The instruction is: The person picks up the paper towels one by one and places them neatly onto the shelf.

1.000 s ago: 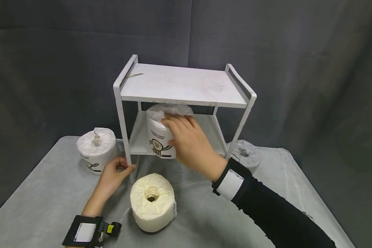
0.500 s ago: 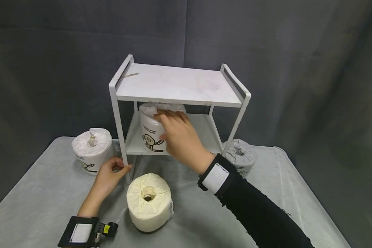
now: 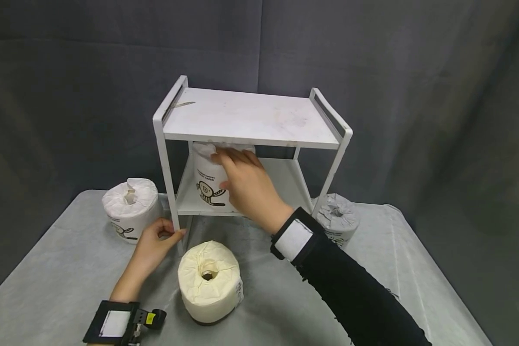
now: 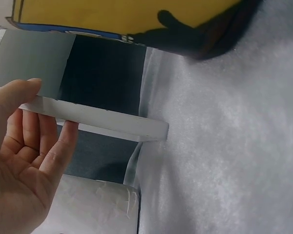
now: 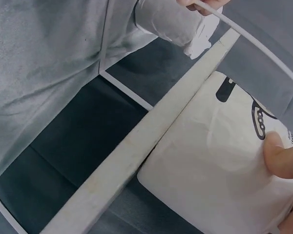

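A white two-tier rack [image 3: 251,117] stands at the back of the table. On its lower shelf [image 3: 283,185], towards the left, is a white paper-wrapped toilet roll [image 3: 206,178] with a cartoon print. My right hand [image 3: 253,190] grips this roll from above and its right side, thumb on the printed front. In the right wrist view the roll [image 5: 205,156] lies over the shelf's front edge. My left hand [image 3: 153,245] pinches the rack's front left leg; in the left wrist view thumb and fingers are on either side of the leg [image 4: 102,117].
A cream toilet roll [image 3: 208,283] stands in front of the rack. Another white roll [image 3: 131,211] is left of it, beside my left hand. Behind the right leg stands a further roll [image 3: 338,218], partly hidden. A dark curtain [image 3: 415,96] hangs behind the table.
My right hand has moved the toilet roll back and slightly left, deeper onto the lower shelf. My left hand stays on the leg. The head view has shifted a little.
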A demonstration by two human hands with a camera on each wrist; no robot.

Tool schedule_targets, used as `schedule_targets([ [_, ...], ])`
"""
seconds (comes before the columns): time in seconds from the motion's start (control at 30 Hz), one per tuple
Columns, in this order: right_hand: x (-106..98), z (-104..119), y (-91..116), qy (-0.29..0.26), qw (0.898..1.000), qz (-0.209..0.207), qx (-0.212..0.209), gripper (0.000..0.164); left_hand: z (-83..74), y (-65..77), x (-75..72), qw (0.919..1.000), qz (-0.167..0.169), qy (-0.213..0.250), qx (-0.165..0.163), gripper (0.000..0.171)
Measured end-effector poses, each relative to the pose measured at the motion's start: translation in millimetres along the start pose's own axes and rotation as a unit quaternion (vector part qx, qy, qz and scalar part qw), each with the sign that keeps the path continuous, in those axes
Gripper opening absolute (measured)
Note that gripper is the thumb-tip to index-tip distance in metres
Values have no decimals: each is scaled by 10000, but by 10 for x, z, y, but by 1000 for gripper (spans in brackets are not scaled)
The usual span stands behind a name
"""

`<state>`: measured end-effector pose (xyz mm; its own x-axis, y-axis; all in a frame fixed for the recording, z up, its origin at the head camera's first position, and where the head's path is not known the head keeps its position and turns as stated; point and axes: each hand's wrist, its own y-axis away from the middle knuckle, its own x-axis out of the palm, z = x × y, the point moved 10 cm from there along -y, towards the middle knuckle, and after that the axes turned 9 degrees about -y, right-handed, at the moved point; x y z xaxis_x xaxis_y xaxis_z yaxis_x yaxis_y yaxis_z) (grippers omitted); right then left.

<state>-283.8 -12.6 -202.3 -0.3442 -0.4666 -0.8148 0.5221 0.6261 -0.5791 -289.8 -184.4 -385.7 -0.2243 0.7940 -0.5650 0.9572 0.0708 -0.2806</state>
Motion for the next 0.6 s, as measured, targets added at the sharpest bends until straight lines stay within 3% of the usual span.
schedule_targets([
  [0.27,76,-47,-138,45,9993,166,324,56,-40,-2,-35,9999,-95,54,61,16],
  [0.6,153,-73,-190,120,9993,200,309,54,-3,-1,-14,9999,-57,20,104,17],
])
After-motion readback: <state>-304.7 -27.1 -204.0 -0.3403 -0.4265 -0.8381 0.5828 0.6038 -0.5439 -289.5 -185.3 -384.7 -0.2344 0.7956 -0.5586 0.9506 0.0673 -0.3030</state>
